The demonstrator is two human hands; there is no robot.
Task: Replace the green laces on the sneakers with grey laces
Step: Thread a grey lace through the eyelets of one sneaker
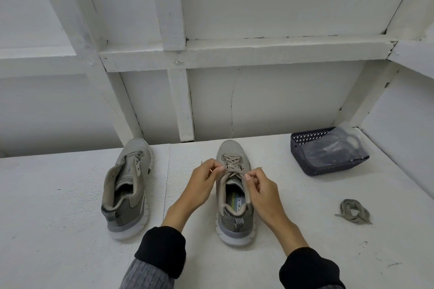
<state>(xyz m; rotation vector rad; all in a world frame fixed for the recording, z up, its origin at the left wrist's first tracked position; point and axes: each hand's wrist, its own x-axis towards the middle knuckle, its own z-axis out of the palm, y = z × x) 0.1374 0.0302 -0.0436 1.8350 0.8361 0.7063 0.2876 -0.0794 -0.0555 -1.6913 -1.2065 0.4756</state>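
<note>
Both the left hand (203, 179) and right hand (259, 186) pinch the soft, floppy flat lace (231, 164) on the grey mesh sneaker (233, 191); I'd grip it near the tips.

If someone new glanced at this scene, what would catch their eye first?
Both hands, the left hand and right hand, pinch the lace over the laced sneaker at centre. To its left stands an unlaced sneaker; a loose lace bundle and a dark basket lie to the right.
</note>
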